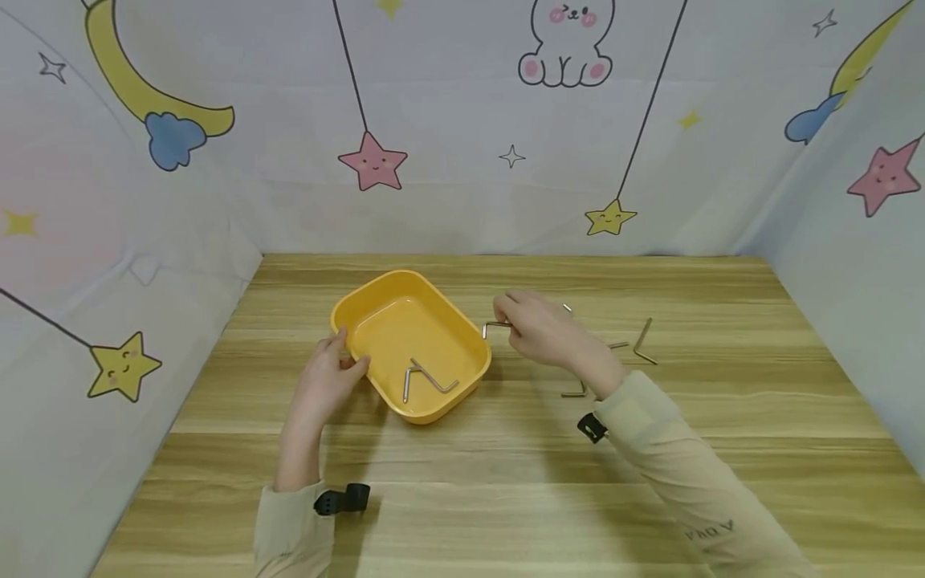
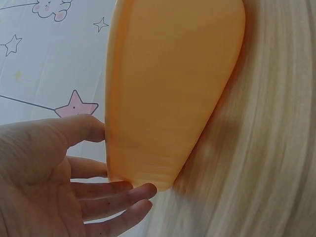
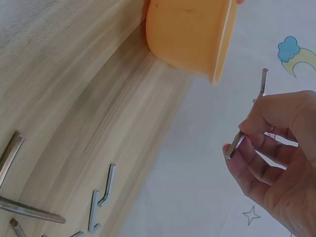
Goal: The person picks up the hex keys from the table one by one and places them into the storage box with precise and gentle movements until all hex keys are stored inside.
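Observation:
A yellow plastic tray (image 1: 345, 309) sits on the wooden table with two L-shaped hex keys (image 1: 428, 379) lying in it. My left hand (image 1: 334, 373) holds the tray's near left rim, thumb at the edge; in the left wrist view its fingers (image 2: 118, 190) lie against the tray's orange wall (image 2: 168, 89). My right hand (image 1: 538, 327) pinches a small hex key (image 1: 495, 325) just beyond the tray's right rim, above the table. The right wrist view shows that key (image 3: 236, 143) between thumb and fingers, with the tray (image 3: 190, 32) ahead.
Several loose hex keys lie on the table right of the tray: one (image 1: 641, 341) farther right, one (image 1: 576, 392) near my right wrist, more (image 3: 101, 197) in the right wrist view. Fabric walls with cartoon prints close in the left, back and right sides.

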`<action>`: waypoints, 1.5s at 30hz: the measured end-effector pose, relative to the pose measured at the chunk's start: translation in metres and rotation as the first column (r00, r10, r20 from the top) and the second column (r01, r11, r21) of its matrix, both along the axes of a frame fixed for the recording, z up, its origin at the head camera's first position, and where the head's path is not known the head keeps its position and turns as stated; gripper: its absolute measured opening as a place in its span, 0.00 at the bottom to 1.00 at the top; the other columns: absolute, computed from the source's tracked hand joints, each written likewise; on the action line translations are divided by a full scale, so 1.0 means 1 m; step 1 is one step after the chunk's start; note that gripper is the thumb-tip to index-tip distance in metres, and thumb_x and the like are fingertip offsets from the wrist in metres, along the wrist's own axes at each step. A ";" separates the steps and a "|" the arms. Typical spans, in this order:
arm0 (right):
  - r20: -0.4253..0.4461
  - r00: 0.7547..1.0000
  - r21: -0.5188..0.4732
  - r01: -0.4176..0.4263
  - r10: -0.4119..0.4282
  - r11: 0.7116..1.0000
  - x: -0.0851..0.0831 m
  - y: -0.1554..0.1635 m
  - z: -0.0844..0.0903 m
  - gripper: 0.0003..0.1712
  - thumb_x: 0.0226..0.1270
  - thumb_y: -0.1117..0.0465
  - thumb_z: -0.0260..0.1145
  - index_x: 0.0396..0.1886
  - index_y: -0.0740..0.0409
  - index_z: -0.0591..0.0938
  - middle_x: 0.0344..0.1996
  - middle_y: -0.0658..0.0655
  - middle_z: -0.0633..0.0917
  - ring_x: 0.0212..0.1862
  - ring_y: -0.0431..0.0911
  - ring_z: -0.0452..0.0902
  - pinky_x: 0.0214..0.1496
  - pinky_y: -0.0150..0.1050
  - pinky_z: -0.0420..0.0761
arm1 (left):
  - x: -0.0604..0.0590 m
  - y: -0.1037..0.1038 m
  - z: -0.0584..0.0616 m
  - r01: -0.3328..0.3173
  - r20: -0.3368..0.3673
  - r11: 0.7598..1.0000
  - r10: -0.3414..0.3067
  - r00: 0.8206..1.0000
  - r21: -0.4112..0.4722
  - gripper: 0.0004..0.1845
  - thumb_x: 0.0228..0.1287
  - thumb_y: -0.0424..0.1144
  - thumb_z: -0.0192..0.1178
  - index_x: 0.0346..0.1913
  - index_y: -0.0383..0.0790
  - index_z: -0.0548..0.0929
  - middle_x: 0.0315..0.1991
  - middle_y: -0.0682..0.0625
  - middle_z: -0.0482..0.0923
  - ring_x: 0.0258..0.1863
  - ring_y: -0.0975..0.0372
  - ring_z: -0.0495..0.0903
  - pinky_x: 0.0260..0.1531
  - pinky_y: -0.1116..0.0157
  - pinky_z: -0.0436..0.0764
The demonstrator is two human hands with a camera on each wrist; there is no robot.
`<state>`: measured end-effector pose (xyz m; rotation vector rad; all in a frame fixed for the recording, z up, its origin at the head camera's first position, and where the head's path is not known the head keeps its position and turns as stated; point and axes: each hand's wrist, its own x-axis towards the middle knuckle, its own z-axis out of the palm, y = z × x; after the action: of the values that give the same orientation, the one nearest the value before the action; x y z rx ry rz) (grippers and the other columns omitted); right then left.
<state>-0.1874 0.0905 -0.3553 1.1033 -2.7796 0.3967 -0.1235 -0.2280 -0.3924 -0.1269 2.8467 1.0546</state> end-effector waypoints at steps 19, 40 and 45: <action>0.021 0.997 0.060 -0.071 0.070 0.996 -0.003 -0.035 0.007 0.11 0.58 0.75 0.57 0.36 0.57 0.73 0.34 0.52 0.76 0.43 0.48 0.73 0.45 0.38 0.75 | 0.002 0.000 0.001 -0.008 0.004 1.000 0.008 1.000 -0.004 0.39 0.70 0.47 0.52 0.75 0.32 0.50 0.72 0.31 0.55 0.58 0.43 0.74 0.58 0.45 0.73; -0.016 0.992 0.027 -0.121 0.122 0.992 -0.003 -0.072 -0.007 0.11 0.58 0.74 0.59 0.39 0.57 0.75 0.35 0.53 0.78 0.40 0.47 0.73 0.43 0.37 0.76 | 0.002 0.002 0.002 -0.012 0.007 1.000 0.012 1.000 -0.001 0.39 0.70 0.47 0.52 0.75 0.32 0.50 0.72 0.31 0.55 0.57 0.44 0.75 0.57 0.45 0.73; -0.027 0.989 0.005 -0.146 0.146 0.989 -0.002 -0.080 -0.011 0.12 0.57 0.75 0.58 0.38 0.57 0.75 0.34 0.53 0.77 0.41 0.48 0.74 0.47 0.38 0.76 | 0.001 0.002 0.002 -0.012 0.006 1.000 0.012 1.000 -0.009 0.39 0.70 0.47 0.52 0.75 0.32 0.50 0.72 0.31 0.55 0.57 0.45 0.75 0.58 0.45 0.72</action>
<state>-0.1890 0.0110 -0.3666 1.3077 -2.6851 0.3895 -0.1230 -0.2257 -0.3908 -0.1482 2.8490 1.0421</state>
